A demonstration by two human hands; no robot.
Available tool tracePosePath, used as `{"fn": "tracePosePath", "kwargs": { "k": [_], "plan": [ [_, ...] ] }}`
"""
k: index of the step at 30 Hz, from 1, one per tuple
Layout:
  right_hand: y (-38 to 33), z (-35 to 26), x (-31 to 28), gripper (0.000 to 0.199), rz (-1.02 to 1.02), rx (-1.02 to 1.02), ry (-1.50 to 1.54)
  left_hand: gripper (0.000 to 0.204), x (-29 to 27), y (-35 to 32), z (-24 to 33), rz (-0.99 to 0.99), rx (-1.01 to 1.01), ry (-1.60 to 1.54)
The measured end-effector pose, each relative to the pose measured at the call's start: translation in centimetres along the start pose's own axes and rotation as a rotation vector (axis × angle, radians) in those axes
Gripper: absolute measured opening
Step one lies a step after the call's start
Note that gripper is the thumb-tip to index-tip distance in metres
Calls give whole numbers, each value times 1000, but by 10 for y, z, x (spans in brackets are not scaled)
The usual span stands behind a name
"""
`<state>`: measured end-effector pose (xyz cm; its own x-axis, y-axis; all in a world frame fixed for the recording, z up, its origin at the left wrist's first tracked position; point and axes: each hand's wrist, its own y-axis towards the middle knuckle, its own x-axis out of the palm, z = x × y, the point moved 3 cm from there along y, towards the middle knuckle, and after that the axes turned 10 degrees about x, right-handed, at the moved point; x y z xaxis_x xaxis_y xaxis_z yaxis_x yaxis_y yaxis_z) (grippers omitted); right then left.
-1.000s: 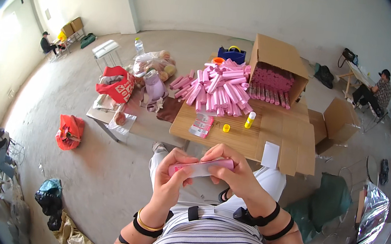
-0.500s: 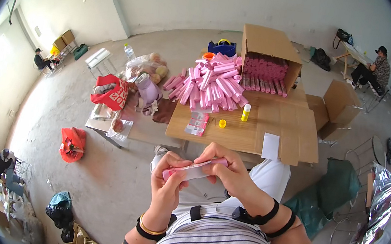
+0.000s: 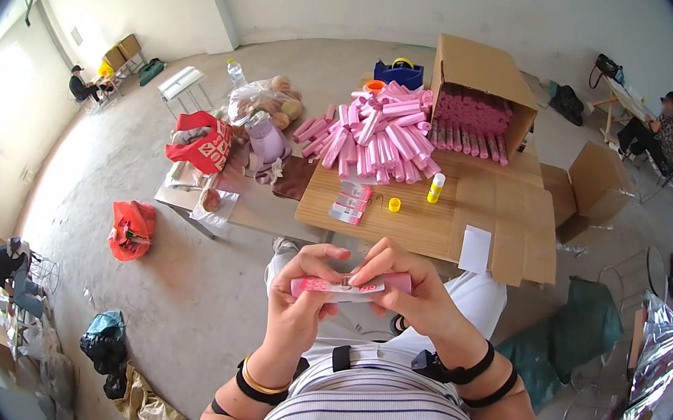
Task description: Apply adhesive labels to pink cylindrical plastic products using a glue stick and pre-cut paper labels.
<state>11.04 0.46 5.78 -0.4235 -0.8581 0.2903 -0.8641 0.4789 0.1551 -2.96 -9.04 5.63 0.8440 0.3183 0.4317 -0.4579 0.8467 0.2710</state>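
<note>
Since a moment ago my view has dropped a little nearer the table, and the pink tube (image 3: 350,287) has stayed level between my hands, held just above my lap. My left hand (image 3: 302,302) closes around its left end, fingers curled over the top and thumb beneath. My right hand (image 3: 408,290) grips the right end, its fingertips (image 3: 362,276) pressed on a pale label at the tube's middle. Both hands are closed firmly on the tube; neither is open. Ahead of me the wooden table (image 3: 419,224) carries a heap of pink tubes (image 3: 375,135), a yellow glue stick (image 3: 436,187) standing upright, a small yellow cap (image 3: 394,204) and a strip of labels (image 3: 351,203). An open cardboard box (image 3: 476,101) lies on its side behind the heap, filled with more pink tubes.
</note>
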Motion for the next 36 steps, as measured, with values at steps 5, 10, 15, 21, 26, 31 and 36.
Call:
{"fn": "tracePosePath", "kwargs": {
  "k": [5, 10, 15, 21, 26, 31, 36],
  "plan": [
    [0, -8, 1, 24, -47, -68, -38, 8, 3, 0, 5, -18, 5, 16],
    [2, -10, 3, 27, -35, -110, -160, 7, 1, -4, 8, -53, 34, 52],
    [-3, -12, 1, 29, 22, 20, -67, 9, 3, -2, 8, -141, 27, 91],
    [-8, -5, 0, 25, 83, 15, 24, 7, 13, -2, 8, -146, 10, 49],
    [-7, -9, 2, 23, 100, 33, 46, 9, 13, -2, 6, -158, 19, -25],
    [-7, -8, 3, 24, 91, 27, 40, 5, 12, -3, 8, -153, 0, -88],
    [-5, -11, 6, 21, 104, 58, 49, 7, 10, -1, 13, -241, 20, -122]
  ]
}}
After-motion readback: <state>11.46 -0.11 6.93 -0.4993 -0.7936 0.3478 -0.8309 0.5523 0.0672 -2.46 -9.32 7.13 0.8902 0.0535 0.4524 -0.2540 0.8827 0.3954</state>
